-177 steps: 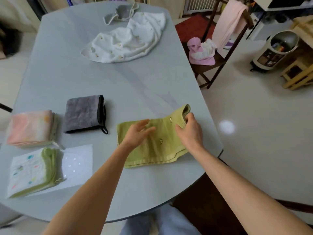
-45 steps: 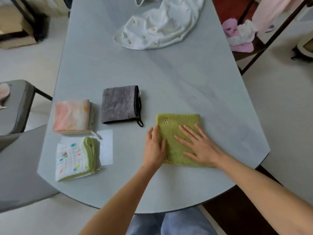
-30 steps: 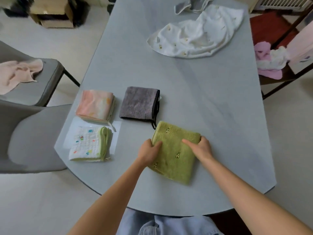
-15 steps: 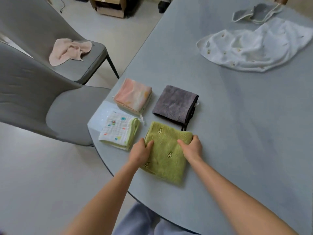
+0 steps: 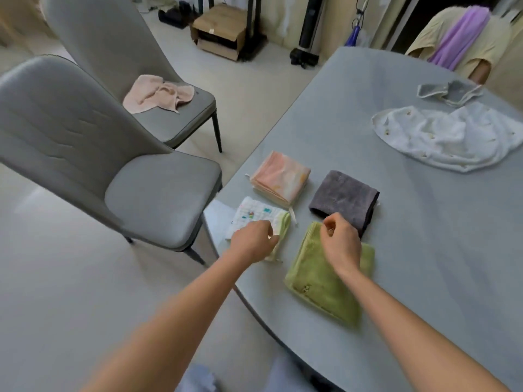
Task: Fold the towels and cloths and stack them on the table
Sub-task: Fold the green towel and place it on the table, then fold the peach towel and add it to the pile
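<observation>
A folded green towel (image 5: 325, 281) lies near the edge of the grey table (image 5: 441, 250). My right hand (image 5: 339, 241) hovers over its far edge with curled fingers and holds nothing. My left hand (image 5: 254, 240), fingers also curled, is over the folded white cloth with a green edge (image 5: 254, 215), hiding its near part. A folded pink cloth (image 5: 280, 176) and a folded grey cloth (image 5: 343, 199) lie just beyond. An unfolded white cloth (image 5: 452, 137) and a small crumpled grey cloth (image 5: 450, 91) lie at the far end.
Two grey chairs stand left of the table; the nearer chair (image 5: 158, 199) sits close to the table edge, and the farther one bears a crumpled pink cloth (image 5: 157, 93). A purple towel (image 5: 458, 35) hangs on a far chair. A cardboard box (image 5: 220, 32) is on the floor.
Both hands have let go of the green towel, which now lies beside the white cloth. My left hand moved left over the white cloth. The view swung left.
</observation>
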